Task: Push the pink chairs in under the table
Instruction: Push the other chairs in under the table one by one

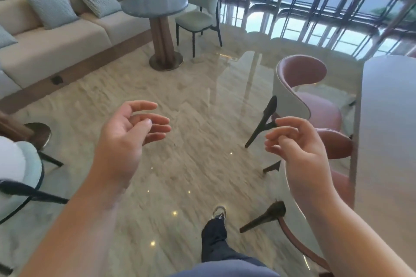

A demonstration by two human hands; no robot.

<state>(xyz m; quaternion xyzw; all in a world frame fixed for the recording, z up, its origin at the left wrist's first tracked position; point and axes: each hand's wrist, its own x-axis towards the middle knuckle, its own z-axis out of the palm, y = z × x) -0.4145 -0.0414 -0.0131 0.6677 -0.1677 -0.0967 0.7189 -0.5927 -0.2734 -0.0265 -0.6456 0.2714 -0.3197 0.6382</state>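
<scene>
The pink curved-back upholstered chair [301,87] is seen just right of the empty, loosely curled right hand [297,148], apparently nearer than the relaxed left hand [126,139].

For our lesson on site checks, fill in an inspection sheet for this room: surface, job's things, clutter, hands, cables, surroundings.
Surface: glossy marble floor; pale table at the right edge.
Job's things: far pink chair with its seat partly under the table, back sticking out; near pink chair closer, partly behind the right arm.
Clutter: nothing seen.
Hands: left hand and right hand both raised, fingers loosely curled, holding nothing, touching no chair.
Cables: nothing seen.
Surroundings: beige sofa with cushions, round table, pale green chair, windows behind.
</scene>
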